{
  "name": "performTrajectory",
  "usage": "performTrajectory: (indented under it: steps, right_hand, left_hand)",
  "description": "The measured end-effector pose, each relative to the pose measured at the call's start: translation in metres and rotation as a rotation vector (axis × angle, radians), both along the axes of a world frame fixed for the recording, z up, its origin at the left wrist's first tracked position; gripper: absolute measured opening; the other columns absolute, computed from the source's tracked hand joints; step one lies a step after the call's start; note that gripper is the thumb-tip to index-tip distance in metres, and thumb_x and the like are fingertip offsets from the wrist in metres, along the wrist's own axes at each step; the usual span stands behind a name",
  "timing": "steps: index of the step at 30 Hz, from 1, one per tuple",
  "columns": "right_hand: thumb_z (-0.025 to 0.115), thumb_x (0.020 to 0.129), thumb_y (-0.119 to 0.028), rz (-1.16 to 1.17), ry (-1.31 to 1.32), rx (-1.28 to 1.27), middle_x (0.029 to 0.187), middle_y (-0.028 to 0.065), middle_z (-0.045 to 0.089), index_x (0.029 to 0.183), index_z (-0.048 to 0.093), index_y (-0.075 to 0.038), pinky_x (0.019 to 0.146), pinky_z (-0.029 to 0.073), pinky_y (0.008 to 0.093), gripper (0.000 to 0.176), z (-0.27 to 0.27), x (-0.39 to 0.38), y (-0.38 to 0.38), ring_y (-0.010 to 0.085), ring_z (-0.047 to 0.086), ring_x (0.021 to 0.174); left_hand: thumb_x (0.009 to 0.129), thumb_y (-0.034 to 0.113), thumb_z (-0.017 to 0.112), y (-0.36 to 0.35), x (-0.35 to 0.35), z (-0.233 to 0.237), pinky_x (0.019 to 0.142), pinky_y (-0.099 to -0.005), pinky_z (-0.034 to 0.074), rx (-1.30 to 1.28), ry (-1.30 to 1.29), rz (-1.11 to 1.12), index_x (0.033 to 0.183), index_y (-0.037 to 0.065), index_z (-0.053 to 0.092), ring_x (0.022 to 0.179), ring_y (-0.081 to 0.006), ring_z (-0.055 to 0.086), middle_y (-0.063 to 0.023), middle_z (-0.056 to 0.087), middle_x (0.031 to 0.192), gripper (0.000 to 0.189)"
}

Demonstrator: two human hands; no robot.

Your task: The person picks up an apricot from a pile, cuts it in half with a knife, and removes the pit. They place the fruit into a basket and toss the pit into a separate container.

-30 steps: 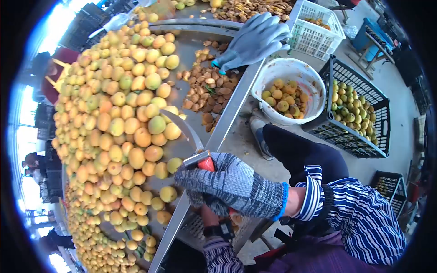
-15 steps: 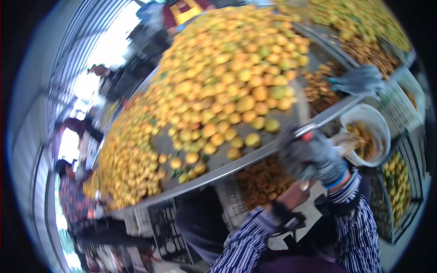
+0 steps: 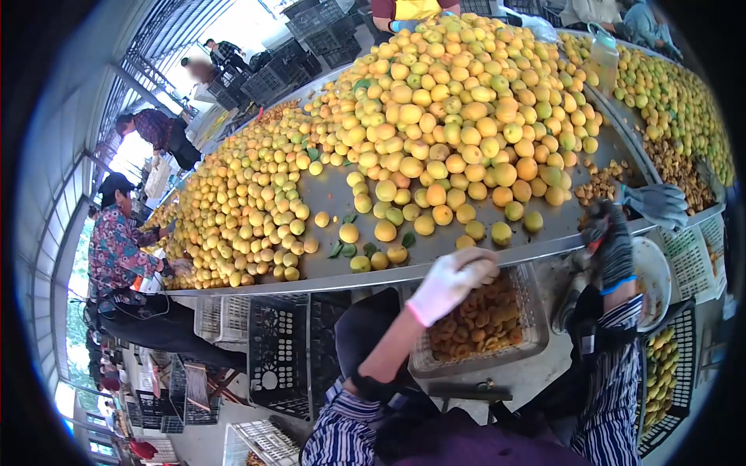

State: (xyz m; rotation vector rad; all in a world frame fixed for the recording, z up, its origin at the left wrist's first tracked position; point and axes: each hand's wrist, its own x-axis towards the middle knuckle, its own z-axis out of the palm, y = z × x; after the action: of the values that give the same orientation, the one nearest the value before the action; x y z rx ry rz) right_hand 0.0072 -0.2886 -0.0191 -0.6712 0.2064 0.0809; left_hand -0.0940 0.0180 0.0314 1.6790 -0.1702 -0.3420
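Note:
My left hand (image 3: 449,284), in a white glove with a pink cuff, rests with curled fingers on the metal table's front rim (image 3: 342,278). Nothing shows in it. Right below it a mesh tray of halved apricots (image 3: 475,325) sits under the table. My right hand (image 3: 614,247), in a grey knit glove, is closed on a red-handled knife (image 3: 596,247) at the rim further right. A heap of yellow apricots (image 3: 435,116) covers the table; loose ones (image 3: 474,229) lie nearest my hands.
Another person's grey-gloved hand (image 3: 660,203) lies on the rim beside a pile of pits (image 3: 602,182). A white bucket (image 3: 655,273) and a black crate of apricots (image 3: 670,353) stand at right. Black crates (image 3: 272,349) sit below the table. Workers (image 3: 116,248) stand at left.
The view has swung and steadied on the long table. My left hand has come up onto the rim. My right hand, still on the knife, has shifted right.

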Motion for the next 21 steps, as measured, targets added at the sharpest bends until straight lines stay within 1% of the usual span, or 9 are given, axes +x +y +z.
performTrajectory:
  steps: [1, 2, 3, 5, 8, 10, 14, 16, 21]
  right_hand:
    - [0.059, 0.087, -0.027, 0.083, 0.015, 0.001, 0.071, 0.0019, 0.056, 0.103, 0.056, -0.008, 0.039, 0.040, 0.0241, 0.026, 0.001, -0.004, 0.011, 0.0090, 0.048, 0.047]
    - [0.059, 0.087, -0.029, 0.166, 0.033, 0.002, 0.070, 0.0013, 0.056, 0.106, 0.056, -0.008, 0.037, 0.038, 0.0229, 0.029, 0.010, -0.013, 0.030, 0.0082, 0.046, 0.044]
    - [0.059, 0.087, -0.029, 0.165, 0.022, -0.012, 0.070, 0.0013, 0.056, 0.106, 0.056, -0.008, 0.037, 0.038, 0.0229, 0.029, 0.018, -0.015, 0.046, 0.0082, 0.046, 0.044]
    - [0.058, 0.088, -0.033, 0.138, 0.107, -0.357, 0.067, 0.0008, 0.055, 0.111, 0.056, -0.009, 0.034, 0.035, 0.0209, 0.033, 0.027, -0.021, 0.071, 0.0062, 0.042, 0.039]
    - [0.056, 0.089, -0.035, 0.265, 0.005, -0.542, 0.067, 0.0003, 0.055, 0.108, 0.058, -0.011, 0.033, 0.033, 0.0210, 0.031, 0.055, -0.016, 0.098, 0.0057, 0.041, 0.037]
    - [0.053, 0.091, -0.035, 0.268, -0.059, -0.539, 0.061, 0.0008, 0.054, 0.101, 0.059, -0.008, 0.031, 0.028, 0.0204, 0.029, 0.063, -0.011, 0.117, 0.0064, 0.038, 0.034]
    - [0.054, 0.091, -0.033, 0.340, -0.072, -0.544, 0.058, 0.0016, 0.054, 0.096, 0.061, -0.006, 0.032, 0.028, 0.0197, 0.028, 0.044, 0.007, 0.138, 0.0070, 0.039, 0.034]
    - [0.055, 0.090, -0.032, 0.256, 0.007, -0.532, 0.062, 0.0021, 0.055, 0.095, 0.062, -0.006, 0.031, 0.030, 0.0201, 0.027, 0.015, 0.012, 0.143, 0.0082, 0.040, 0.034]
    - [0.060, 0.087, -0.023, 0.334, 0.031, -0.488, 0.060, 0.0024, 0.054, 0.098, 0.063, -0.005, 0.031, 0.031, 0.0201, 0.022, 0.041, 0.004, 0.149, 0.0085, 0.042, 0.037]
  left_hand:
    - [0.091, 0.018, 0.049, 0.023, 0.001, -0.001, 0.077, -0.0272, 0.051, 0.037, -0.042, 0.074, 0.106, -0.002, 0.058, 0.086, -0.0168, 0.064, -0.0108, 0.065, 0.095, 0.027]
    - [0.089, 0.017, 0.049, 0.047, 0.006, -0.017, 0.074, -0.0271, 0.051, 0.247, -0.465, 0.130, 0.101, 0.000, 0.061, 0.083, -0.0185, 0.065, -0.0113, 0.065, 0.092, 0.024]
    - [0.087, 0.018, 0.051, 0.066, 0.010, -0.013, 0.073, -0.0282, 0.050, 0.461, -0.388, 0.279, 0.098, 0.001, 0.062, 0.080, -0.0216, 0.065, -0.0130, 0.065, 0.091, 0.023]
    - [0.083, 0.025, 0.054, 0.110, 0.024, -0.023, 0.075, -0.0337, 0.048, 0.696, -0.554, 0.410, 0.096, 0.003, 0.063, 0.081, -0.0290, 0.063, -0.0144, 0.065, 0.090, 0.027]
    - [0.084, 0.030, 0.049, 0.151, 0.052, -0.023, 0.076, -0.0395, 0.047, 1.008, -0.290, 0.648, 0.093, 0.008, 0.065, 0.084, -0.0332, 0.061, -0.0166, 0.064, 0.085, 0.029]
    - [0.083, 0.031, 0.051, 0.167, 0.075, -0.025, 0.076, -0.0407, 0.047, 1.051, -0.291, 0.711, 0.093, 0.008, 0.064, 0.086, -0.0340, 0.061, -0.0161, 0.064, 0.089, 0.028]
    - [0.082, 0.032, 0.055, 0.164, 0.104, -0.026, 0.076, -0.0407, 0.048, 1.145, -0.433, 0.681, 0.095, 0.009, 0.062, 0.088, -0.0334, 0.061, -0.0162, 0.062, 0.093, 0.028]
    - [0.079, 0.033, 0.060, 0.147, 0.105, -0.019, 0.077, -0.0403, 0.048, 1.329, -0.210, 0.474, 0.093, 0.008, 0.061, 0.090, -0.0326, 0.060, -0.0156, 0.061, 0.095, 0.029]
    - [0.073, 0.044, 0.067, 0.131, 0.112, -0.038, 0.084, -0.0400, 0.050, 1.497, 0.078, 0.366, 0.123, 0.003, 0.041, 0.104, -0.0335, 0.057, -0.0237, 0.047, 0.123, 0.070]
